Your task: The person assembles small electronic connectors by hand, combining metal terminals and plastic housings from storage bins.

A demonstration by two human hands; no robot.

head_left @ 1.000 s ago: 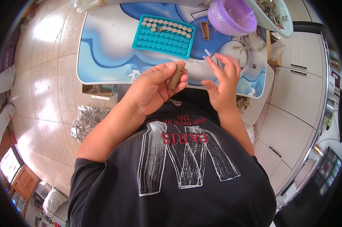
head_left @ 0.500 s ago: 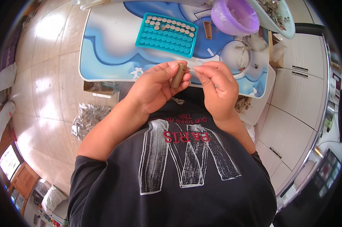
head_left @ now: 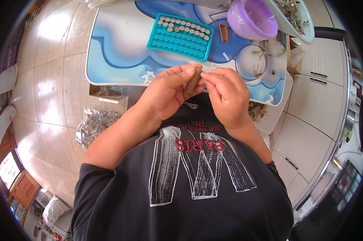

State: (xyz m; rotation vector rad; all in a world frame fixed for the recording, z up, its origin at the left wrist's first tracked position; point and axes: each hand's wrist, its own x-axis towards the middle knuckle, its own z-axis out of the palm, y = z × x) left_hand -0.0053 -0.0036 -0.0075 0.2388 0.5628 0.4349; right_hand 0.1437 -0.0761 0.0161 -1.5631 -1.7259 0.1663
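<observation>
Brown tube (head_left: 192, 84) now meets both hands

At the bench's (head_left: 117, 30) near edge, the left hand (head_left: 165, 90) curls round it; the right hand (head_left: 231, 98), apart a second ago, now works beside it, fingers pinched nearly together, their content unclear.

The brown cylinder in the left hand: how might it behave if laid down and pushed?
The brown cylinder would probably roll, given its rounded-looking side. It seems fairly stiff: its edges look straight in the left hand.

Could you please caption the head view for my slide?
Left hand holds a brown cylindrical piece, right hand pinched beside its upper end, near a turquoise rectangular tray.
</observation>
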